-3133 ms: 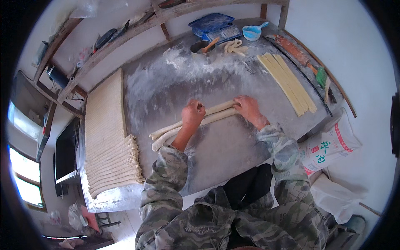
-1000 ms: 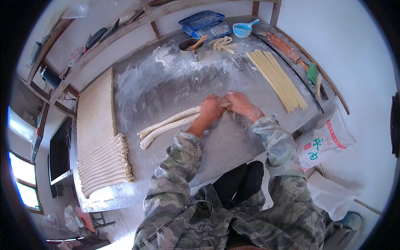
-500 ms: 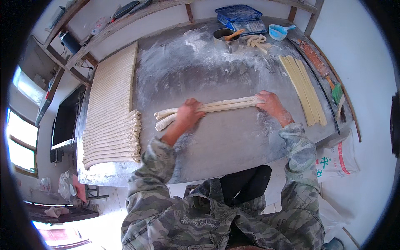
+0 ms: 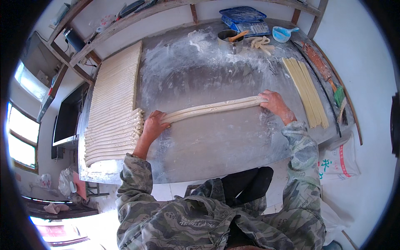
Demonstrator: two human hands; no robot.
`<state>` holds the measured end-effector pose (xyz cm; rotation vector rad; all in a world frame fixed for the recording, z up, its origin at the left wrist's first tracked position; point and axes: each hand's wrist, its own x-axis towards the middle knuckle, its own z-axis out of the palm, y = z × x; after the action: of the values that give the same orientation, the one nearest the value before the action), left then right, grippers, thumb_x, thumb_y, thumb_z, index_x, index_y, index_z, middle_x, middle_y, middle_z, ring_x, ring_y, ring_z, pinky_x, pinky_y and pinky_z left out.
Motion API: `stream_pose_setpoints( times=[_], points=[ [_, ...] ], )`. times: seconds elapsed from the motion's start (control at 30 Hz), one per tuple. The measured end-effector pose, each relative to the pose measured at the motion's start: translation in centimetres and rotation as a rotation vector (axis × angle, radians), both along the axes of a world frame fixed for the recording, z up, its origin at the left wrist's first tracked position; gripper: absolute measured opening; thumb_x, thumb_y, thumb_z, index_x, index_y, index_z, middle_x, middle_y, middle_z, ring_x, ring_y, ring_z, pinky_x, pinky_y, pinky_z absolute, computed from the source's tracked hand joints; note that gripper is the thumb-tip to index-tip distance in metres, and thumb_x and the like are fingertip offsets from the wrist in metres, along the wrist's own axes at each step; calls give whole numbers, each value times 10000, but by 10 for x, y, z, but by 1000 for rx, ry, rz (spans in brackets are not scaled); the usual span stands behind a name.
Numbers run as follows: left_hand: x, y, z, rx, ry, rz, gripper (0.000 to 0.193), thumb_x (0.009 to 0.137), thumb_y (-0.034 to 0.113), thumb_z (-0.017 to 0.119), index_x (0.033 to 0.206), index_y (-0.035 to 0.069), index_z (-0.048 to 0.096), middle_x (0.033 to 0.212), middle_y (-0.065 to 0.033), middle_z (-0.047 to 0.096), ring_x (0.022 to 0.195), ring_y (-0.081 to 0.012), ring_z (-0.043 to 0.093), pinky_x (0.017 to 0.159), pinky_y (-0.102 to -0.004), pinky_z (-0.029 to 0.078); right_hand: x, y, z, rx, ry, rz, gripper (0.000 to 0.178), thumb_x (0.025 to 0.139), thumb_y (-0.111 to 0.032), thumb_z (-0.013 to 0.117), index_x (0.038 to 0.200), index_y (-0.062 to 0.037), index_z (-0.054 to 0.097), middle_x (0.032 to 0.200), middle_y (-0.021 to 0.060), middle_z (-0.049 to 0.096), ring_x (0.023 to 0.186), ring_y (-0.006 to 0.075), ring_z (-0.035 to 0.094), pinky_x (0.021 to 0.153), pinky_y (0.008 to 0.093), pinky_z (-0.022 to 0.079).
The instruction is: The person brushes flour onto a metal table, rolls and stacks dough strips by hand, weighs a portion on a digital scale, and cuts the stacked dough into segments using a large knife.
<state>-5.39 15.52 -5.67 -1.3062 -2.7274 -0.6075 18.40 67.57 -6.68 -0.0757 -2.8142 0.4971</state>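
Note:
A pair of long, pale dough strips lies side by side across the middle of the grey, floured table. At their left end my left hand closes round them, close to the stacked row. My right hand grips the right end with its fingers curled over. To the left, a long row of many dough strips lies packed tightly together, the nearer ones with rough right ends. Several flat yellowish strips rest at the right, beyond my right hand.
At the back stand a metal pot with a wooden handle in it, a blue scale and a blue scoop. Dough scraps lie beside them. A rolling pin and a green-bristled brush are along the right edge.
My left hand has moved left along the strips to their left end, and the loose ends there now lie together. My right hand has stayed nearly in place.

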Motion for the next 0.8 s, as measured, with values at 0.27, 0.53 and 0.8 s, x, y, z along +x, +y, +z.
stream_pose_setpoints(
  times=[0.27, 0.53, 0.8],
  points=[
    [-6, -2, 3, 20, -26, -37, 452, 714, 155, 806, 1120, -12, 697, 1075, -175, 666, 1047, -369, 621, 922, -430, 505, 6, 1, 7, -13, 8, 38, 453, 757, -195, 715, 1174, -18, 694, 1099, 161, 674, 984, 378, 646, 867, 428, 528],
    [-1, -2, 10, -59, -38, 48, 482, 720, 183, 815, 1143, -11, 688, 1135, -182, 656, 1033, -372, 633, 912, -433, 516, -5, 7, -4, -9, -54, 31, 497, 782, -227, 672, 1243, -40, 667, 1219, 161, 657, 1147, 351, 605, 1006, 429, 477],
    [54, 177, -15, -7, 96, -285, 568, 770, 345, 816, 1195, 11, 641, 1214, -177, 645, 1122, -382, 612, 941, -477, 494, 22, 21, -11, 21, 30, -84, 530, 783, -232, 656, 1285, -64, 630, 1191, 163, 654, 1130, 357, 608, 992, 456, 487]
  ],
)
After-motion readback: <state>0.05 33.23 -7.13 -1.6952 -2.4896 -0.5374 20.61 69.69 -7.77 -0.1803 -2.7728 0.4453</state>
